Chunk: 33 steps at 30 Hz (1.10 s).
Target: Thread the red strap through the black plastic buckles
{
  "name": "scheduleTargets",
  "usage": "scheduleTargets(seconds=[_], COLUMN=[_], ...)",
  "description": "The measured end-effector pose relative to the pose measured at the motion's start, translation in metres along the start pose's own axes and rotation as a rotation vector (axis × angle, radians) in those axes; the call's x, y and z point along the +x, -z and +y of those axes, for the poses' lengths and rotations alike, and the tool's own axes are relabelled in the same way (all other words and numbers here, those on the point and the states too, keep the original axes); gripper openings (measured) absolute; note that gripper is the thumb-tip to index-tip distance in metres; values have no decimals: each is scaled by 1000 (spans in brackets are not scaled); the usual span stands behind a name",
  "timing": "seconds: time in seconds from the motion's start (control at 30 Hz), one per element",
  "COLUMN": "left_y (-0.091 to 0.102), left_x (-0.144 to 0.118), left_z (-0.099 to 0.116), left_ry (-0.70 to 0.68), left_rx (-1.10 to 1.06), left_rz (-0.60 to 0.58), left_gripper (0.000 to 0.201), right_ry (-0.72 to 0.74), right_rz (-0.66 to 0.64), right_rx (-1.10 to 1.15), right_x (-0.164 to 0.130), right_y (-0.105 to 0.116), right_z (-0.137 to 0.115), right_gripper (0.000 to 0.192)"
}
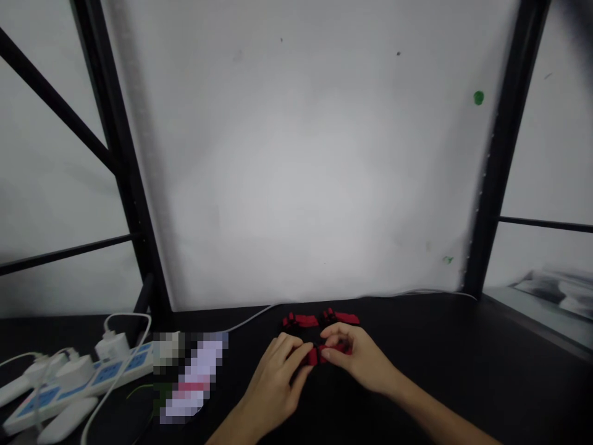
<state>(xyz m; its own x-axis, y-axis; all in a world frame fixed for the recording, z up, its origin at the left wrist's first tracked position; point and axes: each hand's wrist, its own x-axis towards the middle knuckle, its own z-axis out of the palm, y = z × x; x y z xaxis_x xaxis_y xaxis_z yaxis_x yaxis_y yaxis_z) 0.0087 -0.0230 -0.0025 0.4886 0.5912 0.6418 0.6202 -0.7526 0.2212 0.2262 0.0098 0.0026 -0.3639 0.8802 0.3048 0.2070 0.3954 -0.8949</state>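
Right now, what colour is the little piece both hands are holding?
Red with black bits; the small piece shows best in the head view.

a: where was there room on the bench [440,346]?
b: the right side lay open. left, a power strip [78,377] with cables crowded it; red clips [319,319] sat just ahead.

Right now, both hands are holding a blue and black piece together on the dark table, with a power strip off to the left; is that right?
Not quite: the head view shows the piece is red and black, not blue. The left hand and right hand do hold it together over the dark table, with the power strip at left.
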Motion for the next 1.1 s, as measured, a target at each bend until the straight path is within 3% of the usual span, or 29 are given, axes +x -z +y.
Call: scheduleTargets(seconds=[0.13, 0.23, 0.43, 0.53, 0.63, 0.73, 0.8, 0.97, 1.1], left_y=[-1, -3, -16, -20, -15, -6, -4, -7, -8], left_x=[0, 0, 7, 7, 3, -1, -1, 4, 4], left_z=[4, 6, 3, -1, 4, 12, 14, 5, 5], left_ry=[0, 44, 460, 540, 448, 171, 48, -33, -73], left_rx=[-108, -250, -777, -877, -756, -459, -254, -26, -7], left_rz=[-24, 17, 257, 311, 257, 163, 190, 347, 319], left_gripper=[31, 30, 24, 35, 33, 42, 47, 18, 19], right_ry=[214, 247, 139, 4, -72, -72, -67, -105, -132], right_rz=[2, -38, 101, 71, 25, 47, 88, 78, 29], right_rx=[-312, -369, -82, 125, 330, 494, 598, 673, 622], right_x=[-5, -7, -2, -1, -1, -3, -5, -9, -10], right_y=[-2, -3, -11, -22, -31, -32, -31, -30, -33], right_z=[-14, -23, -15, -1, 6, 3, -2, -10, -10], right_gripper=[43, 32, 32, 36, 36, 29, 25, 25, 21])
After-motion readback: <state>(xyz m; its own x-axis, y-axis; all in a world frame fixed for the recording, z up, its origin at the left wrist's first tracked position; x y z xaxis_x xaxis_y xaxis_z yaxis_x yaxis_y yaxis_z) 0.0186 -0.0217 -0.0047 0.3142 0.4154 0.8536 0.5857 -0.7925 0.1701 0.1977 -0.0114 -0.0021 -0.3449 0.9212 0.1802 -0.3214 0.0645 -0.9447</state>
